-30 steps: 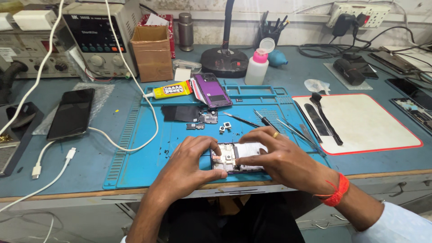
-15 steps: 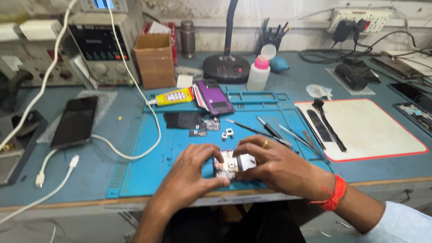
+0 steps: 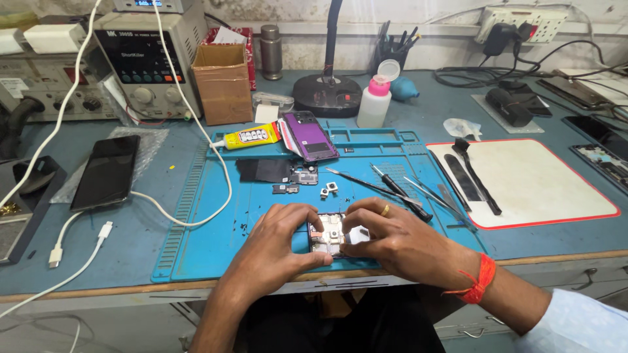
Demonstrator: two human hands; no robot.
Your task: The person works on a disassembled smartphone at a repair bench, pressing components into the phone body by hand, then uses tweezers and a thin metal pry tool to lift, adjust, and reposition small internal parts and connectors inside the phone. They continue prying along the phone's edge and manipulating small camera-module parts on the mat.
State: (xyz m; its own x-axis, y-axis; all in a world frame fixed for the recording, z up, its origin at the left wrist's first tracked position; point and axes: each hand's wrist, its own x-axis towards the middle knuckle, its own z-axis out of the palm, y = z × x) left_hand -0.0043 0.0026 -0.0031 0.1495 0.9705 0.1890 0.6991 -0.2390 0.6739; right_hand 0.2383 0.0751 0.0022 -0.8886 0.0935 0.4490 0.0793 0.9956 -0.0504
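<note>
While both hands have drawn closer to the bench's near edge than a second ago, the left hand (image 3: 278, 245) and right hand (image 3: 392, 238) pinch the opened phone (image 3: 332, 234), fingers clamped on its sides, low on the blue mat (image 3: 209, 235). Loose parts (image 3: 307, 178), glue tube (image 3: 252, 137), purple back cover (image 3: 313, 135), screwdrivers (image 3: 399, 191); blue bench, power supply (image 3: 140, 49) behind.

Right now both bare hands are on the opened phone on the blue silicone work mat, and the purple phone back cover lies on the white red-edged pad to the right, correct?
Not quite. Both hands, left hand and right hand, do grip the opened phone on the blue silicone work mat. But the head view shows the purple phone back cover at that mat's top edge, not on the white red-edged pad.
</note>
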